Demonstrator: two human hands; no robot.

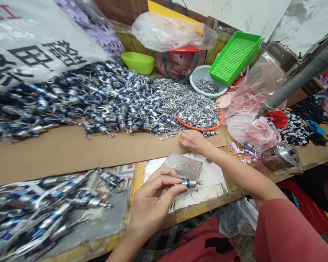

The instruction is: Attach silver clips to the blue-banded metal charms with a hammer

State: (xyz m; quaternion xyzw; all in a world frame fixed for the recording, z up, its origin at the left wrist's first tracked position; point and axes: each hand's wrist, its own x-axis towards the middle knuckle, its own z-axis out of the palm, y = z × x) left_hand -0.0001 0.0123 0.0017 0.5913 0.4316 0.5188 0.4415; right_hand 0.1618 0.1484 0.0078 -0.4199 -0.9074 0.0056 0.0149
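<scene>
The left hand pinches a small keychain fitting at its barrel, fingers clenched on it, at about six o'clock on the bench. It looks light, rigid and slick metal, best gripped round the blue-banded middle; silver, with a small eyelet at its tip. The right hand, fingers curled, reaches toward loose silver clips at twelve o'clock; whether it grips one is unclear.

Your left hand pinches a silver metal fitting with a blue band — the same silver and blue as the big heap of fittings. Silver flat clips fill an orange-rimmed round tray; behind it, a bright green perforated plastic tray — and your red sleeve.
</scene>
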